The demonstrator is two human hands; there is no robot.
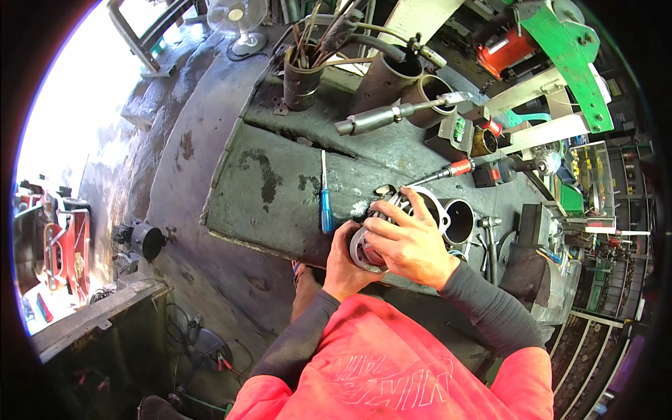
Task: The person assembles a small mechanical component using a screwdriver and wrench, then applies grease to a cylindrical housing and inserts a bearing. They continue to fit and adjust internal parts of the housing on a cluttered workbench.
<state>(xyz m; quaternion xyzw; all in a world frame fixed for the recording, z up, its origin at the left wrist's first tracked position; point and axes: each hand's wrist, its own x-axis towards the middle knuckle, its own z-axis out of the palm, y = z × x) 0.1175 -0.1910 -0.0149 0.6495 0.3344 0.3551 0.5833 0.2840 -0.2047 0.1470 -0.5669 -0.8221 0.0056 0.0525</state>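
Observation:
Both my hands are closed around a round, flanged grey metal housing [362, 253] at the near edge of the workbench [280, 185]. My left hand [341, 269] grips its left side from below. Over the top and right side lies my right hand [414, 241], fingers bent onto the part. Much of the housing is hidden under the fingers. To its left lies a blue-handled screwdriver [325, 203], its shaft pointing away from me. Just right of my right hand sits a dark hollow cylinder [459, 218]. Beyond it rests a tool with a red handle [455, 168].
A hammer [491, 241] lies to the right, near a power tool [500, 171]. At the back, a metal can [302, 84] holds thin rods beside wide pipe-like containers [385, 80]. A green metal bracket [570, 59] rises at upper right. A white fan [241, 28] stands far back.

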